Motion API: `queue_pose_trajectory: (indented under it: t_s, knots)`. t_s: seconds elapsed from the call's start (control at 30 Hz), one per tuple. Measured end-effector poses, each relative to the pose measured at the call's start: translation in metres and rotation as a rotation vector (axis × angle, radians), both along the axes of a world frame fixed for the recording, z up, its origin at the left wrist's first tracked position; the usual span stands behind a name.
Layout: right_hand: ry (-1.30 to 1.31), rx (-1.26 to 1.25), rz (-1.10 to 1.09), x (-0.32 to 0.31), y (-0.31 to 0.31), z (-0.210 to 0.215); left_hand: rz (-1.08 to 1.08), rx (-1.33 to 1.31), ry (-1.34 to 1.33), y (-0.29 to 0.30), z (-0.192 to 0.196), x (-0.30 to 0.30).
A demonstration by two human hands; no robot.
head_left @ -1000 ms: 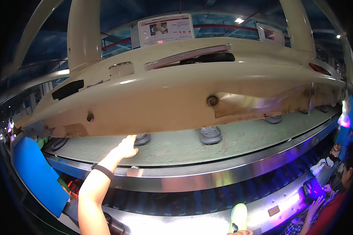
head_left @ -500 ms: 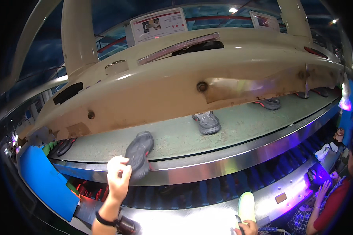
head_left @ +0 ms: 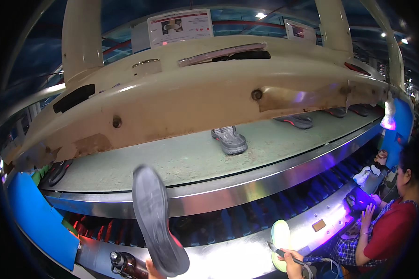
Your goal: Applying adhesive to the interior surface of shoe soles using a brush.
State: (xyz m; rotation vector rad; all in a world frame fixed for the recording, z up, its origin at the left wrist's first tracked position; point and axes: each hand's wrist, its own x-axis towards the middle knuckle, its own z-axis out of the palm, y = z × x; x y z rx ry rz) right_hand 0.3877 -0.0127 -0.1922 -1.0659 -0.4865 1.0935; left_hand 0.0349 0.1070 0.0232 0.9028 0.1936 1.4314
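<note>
Cream housing [head_left: 172, 107]: arches above the green belt [head_left: 186, 162].
Green belt: bears a grey shoe piece [head_left: 232, 142] near its middle and other dark pieces toward both ends; these look left to handle.
Bench [head_left: 223, 260]: brightly lit, on the green belt's near side.
Dark grey sole [head_left: 153, 218]: off the green belt, held up at its near side, left of its middle; I judge it in hand, not yet set down.
Yellow-green sole [head_left: 280, 232]: near side of the green belt, right of its middle; whether it is finished, I cannot tell.
Left hand [head_left: 154, 270]: fingers closed at the dark sole's lower end, mostly hidden.
Right hand [head_left: 293, 265]: fingers pinching a dark-handled tool [head_left: 279, 252]; whether they grip the yellow-green sole too is unclear.
Tool: crosses that sole's edge.
</note>
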Motion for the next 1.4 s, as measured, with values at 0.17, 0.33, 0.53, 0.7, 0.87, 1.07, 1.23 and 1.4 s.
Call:
queue_pose_trajectory:
  t_s: [0.17, 0.33, 0.53, 0.7, 0.87, 1.07, 1.23, 1.4]
  knots:
    - [-0.145, 0.07, -0.337, -0.015, -0.012, 0.084, -0.555, -0.378, 0.039, -0.024, -0.058, 0.022]
    - [-0.003, 0.237, -0.136, -0.04, -0.003, 0.138, -0.662, -0.534, 0.161, -0.042, -0.121, 0.053]
    - [0.118, 0.186, 0.266, -0.068, 0.022, 0.14, -0.712, -0.528, -0.044, -0.057, -0.102, 0.09]
    - [0.018, 0.119, 0.295, -0.085, 0.032, 0.151, -0.671, -0.562, 0.005, -0.062, -0.096, 0.09]
    - [0.112, 0.081, 0.31, -0.087, 0.043, 0.144, -0.591, -0.62, 0.073, -0.066, -0.081, 0.095]
    - [0.119, 0.081, 0.297, -0.084, 0.05, 0.137, -0.573, -0.66, 0.084, -0.062, -0.075, 0.102]
    - [0.109, 0.077, 0.302, -0.083, 0.057, 0.136, -0.616, -0.601, -0.036, -0.06, -0.088, 0.101]
    - [0.091, 0.058, 0.297, -0.081, 0.064, 0.138, -0.593, -0.55, -0.009, -0.058, -0.092, 0.102]
